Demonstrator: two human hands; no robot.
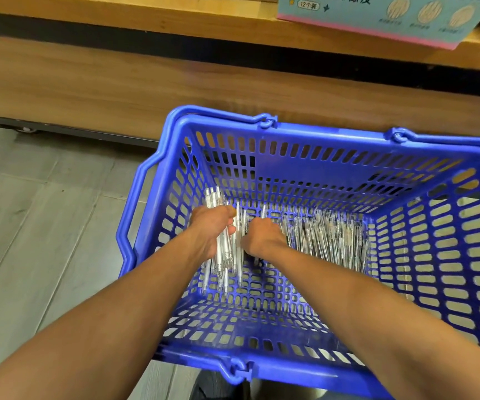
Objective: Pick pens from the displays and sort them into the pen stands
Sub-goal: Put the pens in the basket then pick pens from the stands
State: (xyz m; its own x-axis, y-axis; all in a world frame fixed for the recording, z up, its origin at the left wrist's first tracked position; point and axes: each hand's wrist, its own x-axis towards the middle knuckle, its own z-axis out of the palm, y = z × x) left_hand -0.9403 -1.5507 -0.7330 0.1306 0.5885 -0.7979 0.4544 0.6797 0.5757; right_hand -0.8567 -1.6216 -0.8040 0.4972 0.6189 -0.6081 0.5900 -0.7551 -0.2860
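Pens (328,241) lie in the blue basket (334,134) — left hand (213,226) grips a bundle, right hand (262,235) curls onto more. Gathering step; next, lift them clear for the stands.

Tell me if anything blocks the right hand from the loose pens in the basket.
Nothing visible does. The right hand is already down among the loose pens on the floor of the basket. The left hand grips its own bundle of pens alongside.
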